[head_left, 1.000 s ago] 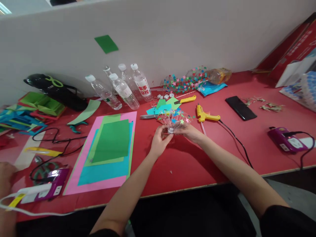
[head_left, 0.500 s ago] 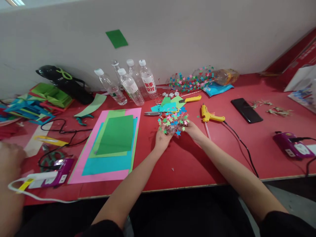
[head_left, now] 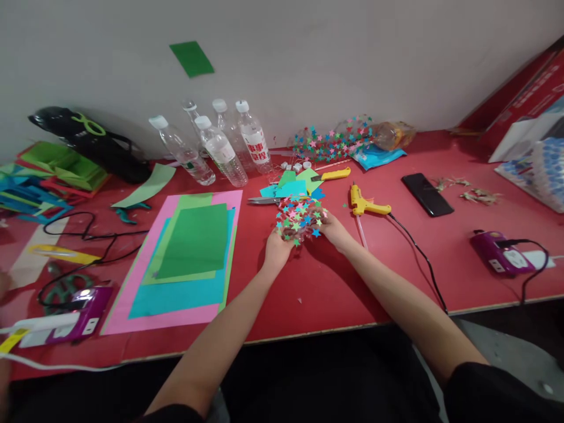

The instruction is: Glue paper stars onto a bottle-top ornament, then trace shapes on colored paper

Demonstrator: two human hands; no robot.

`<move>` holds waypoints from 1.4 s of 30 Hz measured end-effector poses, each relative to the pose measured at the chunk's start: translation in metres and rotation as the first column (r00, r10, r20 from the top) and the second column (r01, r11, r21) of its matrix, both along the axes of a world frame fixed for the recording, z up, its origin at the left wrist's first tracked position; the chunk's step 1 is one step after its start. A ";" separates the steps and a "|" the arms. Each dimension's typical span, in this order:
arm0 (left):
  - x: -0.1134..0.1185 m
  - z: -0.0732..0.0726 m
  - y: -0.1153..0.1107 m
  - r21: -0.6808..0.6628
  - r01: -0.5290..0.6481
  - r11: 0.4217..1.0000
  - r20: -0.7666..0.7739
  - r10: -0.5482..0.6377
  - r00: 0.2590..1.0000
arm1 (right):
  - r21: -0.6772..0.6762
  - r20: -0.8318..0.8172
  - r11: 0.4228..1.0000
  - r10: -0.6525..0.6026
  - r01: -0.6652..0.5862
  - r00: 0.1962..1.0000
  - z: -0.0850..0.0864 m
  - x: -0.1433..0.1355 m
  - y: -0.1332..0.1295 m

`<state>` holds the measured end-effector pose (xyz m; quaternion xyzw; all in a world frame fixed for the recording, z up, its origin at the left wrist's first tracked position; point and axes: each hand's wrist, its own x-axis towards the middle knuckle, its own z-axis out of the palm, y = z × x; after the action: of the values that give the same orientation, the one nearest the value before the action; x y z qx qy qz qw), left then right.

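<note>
A clear plastic piece covered with small colored stars [head_left: 299, 218] is held between both hands above the red table [head_left: 282, 299]. My left hand [head_left: 278, 248] grips its lower left side, and my right hand [head_left: 331, 229] grips its right side. Some fingertips are hidden behind the stars. Just beyond it lie scissors [head_left: 263, 201], blue and green paper scraps [head_left: 291, 188] and a yellow cutter knife [head_left: 335, 174]. A yellow glue gun [head_left: 369, 206] rests to the right of my right hand.
Colored sheets [head_left: 194, 241] lie on the left, with several bottles [head_left: 224, 153] behind. Another star-covered bottle [head_left: 332, 144] lies by the wall. A phone [head_left: 426, 194] and a purple power socket [head_left: 502, 254] are at right. Part of another person's hand [head_left: 3, 285] shows at the left edge.
The view has shifted, so most things appear further left. Both my hands still hold the star-covered piece, which looks slightly turned. The other person's hand has mostly left the view at left.
</note>
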<state>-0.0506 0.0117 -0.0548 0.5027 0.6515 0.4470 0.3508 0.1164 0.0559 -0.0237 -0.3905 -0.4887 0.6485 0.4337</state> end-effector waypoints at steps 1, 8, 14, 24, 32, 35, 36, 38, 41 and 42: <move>-0.001 0.000 0.000 -0.001 0.006 1.000 0.007 -0.006 1.000 | 0.009 0.003 1.000 0.002 -0.002 1.000 0.000 0.001 0.000; -0.008 0.007 -0.002 -0.002 0.002 1.000 0.063 -0.002 0.998 | 0.019 -0.016 1.000 0.025 -0.025 1.000 -0.005 0.002 0.002; -0.013 0.012 -0.002 -0.035 0.003 0.999 0.162 0.003 0.987 | -0.007 -0.033 1.000 0.004 -0.004 0.999 -0.015 0.002 0.006; -0.012 0.011 -0.005 -0.065 0.013 0.998 0.214 0.002 0.977 | -0.006 -0.035 1.000 -0.025 0.025 0.999 -0.014 0.003 0.006; -0.015 0.010 -0.003 -0.061 0.008 0.998 0.278 0.010 0.961 | 0.004 -0.014 1.000 -0.022 0.022 1.000 -0.022 0.005 0.013; -0.015 0.012 -0.002 -0.048 0.007 0.999 0.295 0.008 0.955 | 0.028 0.028 0.999 -0.025 0.024 0.999 -0.024 0.004 0.014; -0.015 0.012 -0.001 -0.042 0.004 0.999 0.299 0.009 0.954 | 0.040 0.049 0.999 -0.027 0.025 0.998 -0.024 0.004 0.014; -0.015 0.012 0.000 -0.031 -0.004 1.000 0.304 0.013 0.953 | 0.074 0.102 0.997 -0.036 0.028 0.994 -0.024 0.002 0.013; -0.015 0.013 0.000 -0.018 -0.008 1.000 0.297 0.013 0.955 | 0.142 0.226 0.989 -0.070 0.038 0.972 -0.018 0.002 0.012; -0.016 0.013 -0.001 -0.015 -0.008 1.000 0.287 0.012 0.958 | 0.170 0.280 0.985 -0.090 0.042 0.956 -0.014 0.005 0.013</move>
<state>-0.0671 0.0110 -0.0415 0.4267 0.5993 0.5126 0.4427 0.1217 0.0684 -0.0376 -0.4601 -0.5842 0.5282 0.4100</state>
